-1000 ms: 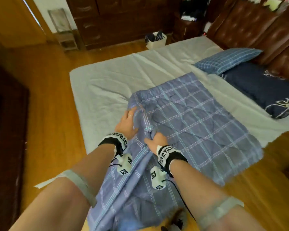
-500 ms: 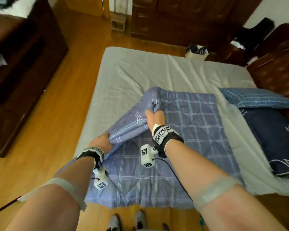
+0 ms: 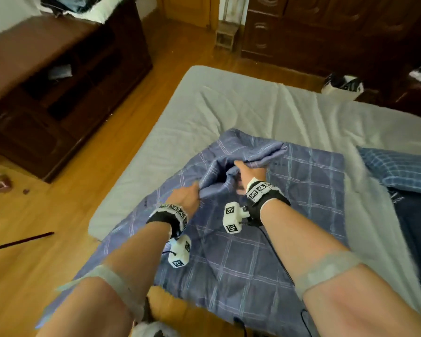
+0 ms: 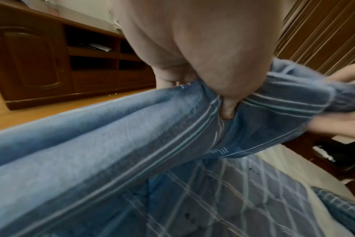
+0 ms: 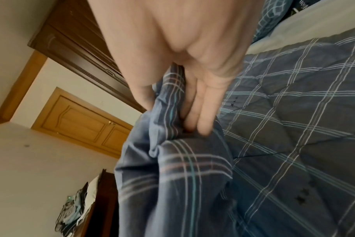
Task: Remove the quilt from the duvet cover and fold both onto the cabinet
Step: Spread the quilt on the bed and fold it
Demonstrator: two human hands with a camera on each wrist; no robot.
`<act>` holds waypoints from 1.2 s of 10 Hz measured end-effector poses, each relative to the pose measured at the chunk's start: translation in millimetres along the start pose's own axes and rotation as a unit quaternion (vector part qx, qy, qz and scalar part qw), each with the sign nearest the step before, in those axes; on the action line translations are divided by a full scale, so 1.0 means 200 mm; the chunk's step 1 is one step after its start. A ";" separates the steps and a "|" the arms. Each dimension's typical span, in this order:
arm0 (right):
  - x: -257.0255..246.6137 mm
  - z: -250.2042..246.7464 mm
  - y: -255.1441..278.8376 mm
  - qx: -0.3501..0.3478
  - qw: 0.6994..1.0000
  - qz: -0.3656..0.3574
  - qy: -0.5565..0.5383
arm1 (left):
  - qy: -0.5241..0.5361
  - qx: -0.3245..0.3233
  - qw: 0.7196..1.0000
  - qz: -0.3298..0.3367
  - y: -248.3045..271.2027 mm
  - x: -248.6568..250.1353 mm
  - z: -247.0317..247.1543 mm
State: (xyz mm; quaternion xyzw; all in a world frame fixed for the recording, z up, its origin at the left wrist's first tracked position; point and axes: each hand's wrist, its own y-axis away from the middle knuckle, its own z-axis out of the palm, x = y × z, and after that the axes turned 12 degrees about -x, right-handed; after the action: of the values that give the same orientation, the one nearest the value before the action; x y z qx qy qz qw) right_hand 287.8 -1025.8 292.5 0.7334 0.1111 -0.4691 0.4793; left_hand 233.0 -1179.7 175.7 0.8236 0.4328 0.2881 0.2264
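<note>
Gripping the loose plaid duvet cover (image 3: 250, 152), both hands work at one bunched fold near the bed's middle. Left hand (image 3: 185, 195) pinches the cloth edge, thumb pressed into it in the left wrist view. Right hand (image 3: 249, 172) sits just beyond and to its right, fingers (image 5: 201, 112) curled into the gathered fabric. The hands are near each other, not touching. The raised fold runs from the left hand away toward the far right. Underneath, the quilt (image 3: 309, 190) lies flat on the grey mattress (image 3: 229, 105), long axis running from the person toward the far side. Judgement: right hand is nearer the fold's far end. The dark cabinet (image 3: 46, 93) stands well apart, across the floor to the left.
</note>
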 end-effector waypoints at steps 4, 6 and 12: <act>0.30 -0.67 -0.46 -0.024 0.975 0.098 0.200 | -0.080 0.055 0.995 0.039 -0.09 0.68 0.42; 0.39 -0.79 -0.70 -0.021 0.977 -0.029 0.209 | -0.049 0.057 0.995 0.066 -0.28 0.92 0.46; 0.49 -1.32 -1.31 -0.138 0.963 -0.114 0.202 | 0.119 0.080 0.989 -0.027 -0.83 1.51 0.73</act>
State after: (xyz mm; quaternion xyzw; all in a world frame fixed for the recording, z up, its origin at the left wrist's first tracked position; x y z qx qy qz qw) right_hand 333.5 -705.8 84.7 0.7222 0.3521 -0.3427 0.4869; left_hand 374.2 -856.3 49.7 0.7872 0.5002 0.3422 0.1143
